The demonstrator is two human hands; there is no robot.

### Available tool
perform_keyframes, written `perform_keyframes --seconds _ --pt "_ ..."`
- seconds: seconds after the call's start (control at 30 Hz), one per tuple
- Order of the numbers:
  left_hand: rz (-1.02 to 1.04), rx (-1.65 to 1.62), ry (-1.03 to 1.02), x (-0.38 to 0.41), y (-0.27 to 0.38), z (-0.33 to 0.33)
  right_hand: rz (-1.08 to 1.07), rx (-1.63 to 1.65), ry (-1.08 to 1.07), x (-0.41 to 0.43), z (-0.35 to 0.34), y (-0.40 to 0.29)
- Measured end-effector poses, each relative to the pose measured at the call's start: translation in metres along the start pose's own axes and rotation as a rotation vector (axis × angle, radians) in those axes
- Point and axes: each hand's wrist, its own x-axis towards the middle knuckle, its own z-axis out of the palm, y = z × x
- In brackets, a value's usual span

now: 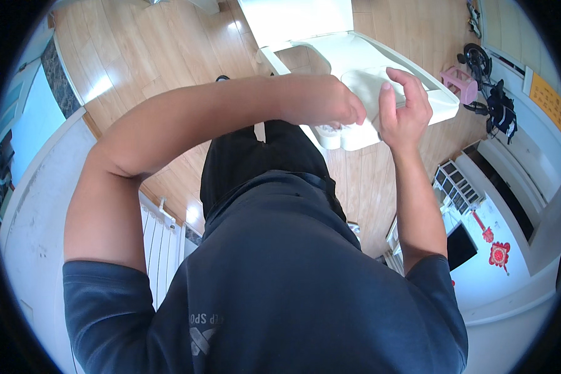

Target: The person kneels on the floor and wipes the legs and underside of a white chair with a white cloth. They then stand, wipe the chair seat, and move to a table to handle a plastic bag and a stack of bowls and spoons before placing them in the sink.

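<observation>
A white moulded plastic unit (378,51), with a flat white panel (299,16) at its far end, stands before me. My left hand (334,103) reaches across from the left with curled fingers, over small rounded compartments (353,139) at the near edge. Whitish crinkled material (328,128) shows just below it; whether the fingers pinch any of it is hidden. My right hand (406,114) is raised at the unit's right side, thumb and fingers apart, with nothing seen between them. A shallow recess in the white surface lies between and beyond the hands.
Wood-look floor (168,56) surrounds the unit. At the right are a pink plastic stool (460,85), a small wheeled vehicle (478,61), a black bag (501,111) and a white rack (458,187). A white radiator (156,248) stands at the left, beside a pale wall.
</observation>
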Motion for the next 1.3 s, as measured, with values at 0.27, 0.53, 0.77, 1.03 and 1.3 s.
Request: perform_keyframes --seconds 0.27,0.53,0.77,1.03,1.3 --pt "-0.144 0.119 -0.052 -0.005 -0.019 0.013 0.017 0.0 -0.009 0.001 -0.001 -0.001" --pt "-0.514 -0.198 0.517 -0.035 0.058 0.049 0.062 0.021 -0.001 -0.006 -0.003 -0.002" --pt "-0.638 -0.165 0.766 -0.079 -0.02 0.112 0.034 0.042 -0.036 -0.002 -0.002 -0.008" --pt "-0.57 -0.343 0.822 -0.046 0.049 0.11 0.028 0.027 -0.045 -0.005 -0.002 -0.006" --pt "-0.603 -0.317 0.639 -0.058 0.031 0.101 0.064 0.029 -0.066 -0.003 -0.005 -0.008"
